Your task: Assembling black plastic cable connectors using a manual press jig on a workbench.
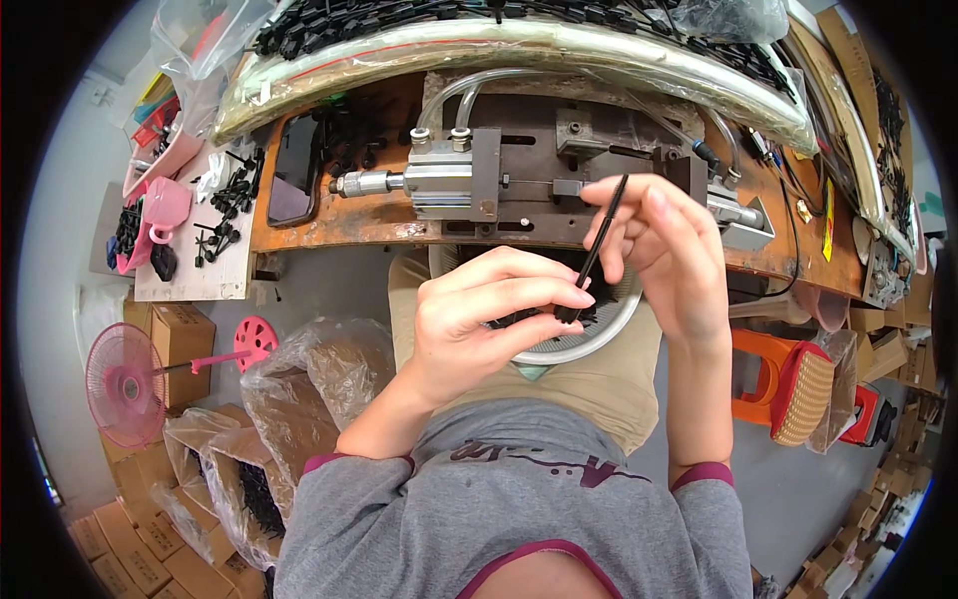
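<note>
My left hand (479, 304) pinches a thin black rod (605, 228) by its thicker, cap-like lower end, between thumb and fingertips. The rod slants up to the right. Beside its upper part is my right hand (667, 245), with fingers loosely curled and apart, not visibly gripping it. Beneath both hands, a white round basket (602, 342) sits between my knees, with black parts partly hidden inside. Just beyond the hands stands a dark metal fixture (486, 180) with a silver air cylinder (440, 180) on its left and another cylinder (736, 212) on its right.
Along the back of the wooden bench (349, 234) runs a plastic-wrapped tray edge (519, 45) heaped with black parts (399, 22). A phone (294, 170) lies at left. Bagged boxes (319, 374) and a pink fan (127, 384) stand lower left; an orange stool (763, 379) is at right.
</note>
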{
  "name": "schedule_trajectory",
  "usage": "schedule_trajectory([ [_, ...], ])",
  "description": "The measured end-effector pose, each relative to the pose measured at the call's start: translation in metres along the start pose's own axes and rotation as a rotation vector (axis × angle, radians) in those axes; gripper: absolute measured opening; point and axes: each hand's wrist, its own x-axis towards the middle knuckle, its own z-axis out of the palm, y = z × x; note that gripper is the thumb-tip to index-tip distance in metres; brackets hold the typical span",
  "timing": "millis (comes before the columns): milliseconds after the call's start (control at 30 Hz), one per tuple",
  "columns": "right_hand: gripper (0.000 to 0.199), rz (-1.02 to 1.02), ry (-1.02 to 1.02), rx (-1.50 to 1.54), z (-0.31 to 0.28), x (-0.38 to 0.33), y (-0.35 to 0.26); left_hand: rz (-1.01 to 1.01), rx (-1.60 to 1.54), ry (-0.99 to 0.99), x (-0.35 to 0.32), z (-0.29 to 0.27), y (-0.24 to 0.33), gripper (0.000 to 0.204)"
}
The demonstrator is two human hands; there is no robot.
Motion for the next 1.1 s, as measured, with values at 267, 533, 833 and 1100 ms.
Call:
schedule_trajectory([
  [267, 0.015, 0.019, 0.087, 0.000, 0.002, -0.013, 0.008, -0.012, 0.076, -0.063, 0.006, 0.005, 0.002, 0.028],
  [533, 0.011, -0.111, 0.206, 0.100, -0.001, -0.022, 0.028, 0.045, 0.298, -0.162, -0.002, 0.018, -0.002, 0.032],
  [833, 0.030, -0.177, 0.335, 0.065, -0.012, -0.075, 0.002, 0.133, 0.161, -0.280, 0.007, 0.048, 0.004, 0.031],
  [1100, 0.020, -0.197, 0.316, 0.063, -0.011, -0.077, -0.003, 0.133, 0.152, -0.300, 0.007, 0.045, 0.005, 0.030],
])
